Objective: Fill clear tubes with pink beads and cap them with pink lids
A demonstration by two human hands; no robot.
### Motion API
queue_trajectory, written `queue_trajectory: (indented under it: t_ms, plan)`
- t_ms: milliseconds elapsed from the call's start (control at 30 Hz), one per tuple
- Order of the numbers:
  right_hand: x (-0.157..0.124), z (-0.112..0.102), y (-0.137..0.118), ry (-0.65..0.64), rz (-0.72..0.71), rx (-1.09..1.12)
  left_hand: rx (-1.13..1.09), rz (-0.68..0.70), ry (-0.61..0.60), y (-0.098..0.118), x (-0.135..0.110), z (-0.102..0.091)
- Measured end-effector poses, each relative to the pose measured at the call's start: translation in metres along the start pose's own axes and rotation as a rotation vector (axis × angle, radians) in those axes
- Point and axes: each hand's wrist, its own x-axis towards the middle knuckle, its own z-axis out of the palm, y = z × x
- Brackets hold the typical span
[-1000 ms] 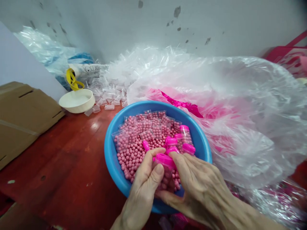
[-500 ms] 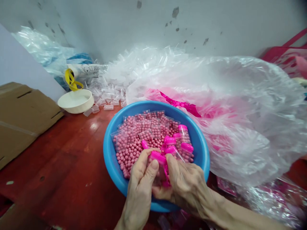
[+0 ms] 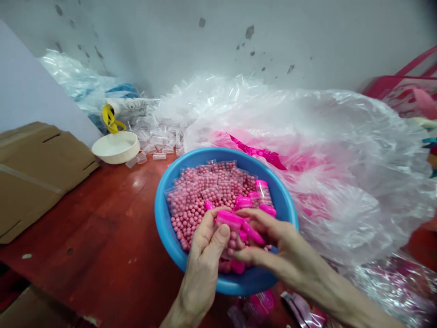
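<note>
A blue basin (image 3: 164, 218) on the red table holds a heap of small pink beads (image 3: 191, 207), some in tiny clear bags, and several clear vials with pink caps (image 3: 264, 193). My left hand (image 3: 205, 255) is closed round a clear vial with a pink cap (image 3: 229, 219), held over the near side of the basin. My right hand (image 3: 273, 250) is beside it, fingers pinched on a pink cap (image 3: 253, 233) that touches the vial's top.
A big clear plastic bag (image 3: 341, 150) with pink items lies right of the basin. Loose empty clear vials (image 3: 160, 136) are piled behind. A white dish (image 3: 116, 148) and a yellow-handled roll stand at back left, a cardboard box (image 3: 34, 168) at left.
The view shifted slightly. My right hand has drawn back to the right and now pinches a pink cap at the vial's top; my left hand keeps its hold on the vial.
</note>
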Motion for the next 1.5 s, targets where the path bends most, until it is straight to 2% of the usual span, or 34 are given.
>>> queue_trajectory:
  t_ms: [67,133,233,300,367,500,667,833,1033,1233,1367,1433,1500]
  plan:
    - [0.004,-0.011,-0.002,0.063,0.124,0.174,0.024,0.008,-0.056,0.001,0.0,0.001]
    - [0.007,-0.017,-0.003,0.164,0.129,0.2,0.115,0.04,-0.1,0.001,-0.002,0.0]
    - [0.008,-0.014,-0.004,0.222,-0.086,-0.086,0.302,0.098,-0.103,0.001,-0.006,0.0]
    - [0.004,-0.008,-0.005,0.173,-0.284,-0.366,0.365,0.124,-0.093,0.001,-0.008,-0.001]
    - [-0.003,-0.002,-0.007,0.114,-0.401,-0.536,0.385,0.152,-0.077,0.001,-0.01,-0.001]
    - [-0.009,0.009,-0.01,0.143,-0.427,-0.651,0.39,0.18,-0.055,0.003,-0.009,-0.001]
    - [-0.001,0.024,-0.012,0.249,-0.432,-0.819,0.421,0.234,0.009,-0.002,-0.009,0.001]
    - [0.005,0.028,-0.01,0.211,-0.505,-0.852,0.477,0.319,0.074,-0.005,-0.012,0.005]
    - [0.004,0.031,0.0,0.152,-0.447,-0.82,0.521,0.278,0.053,0.0,-0.01,0.006]
    - [0.006,0.035,-0.002,0.186,-0.395,-0.757,0.486,0.25,0.07,0.003,-0.004,0.007]
    - [0.005,0.01,0.009,0.172,-0.319,-0.657,0.463,0.177,0.07,0.004,-0.002,0.007]
    - [0.004,-0.009,0.021,0.23,-0.259,-0.725,0.464,0.198,0.099,0.005,-0.002,0.003]
    - [0.002,-0.026,0.034,0.215,-0.185,-0.823,0.452,0.24,0.134,0.006,-0.002,-0.001]
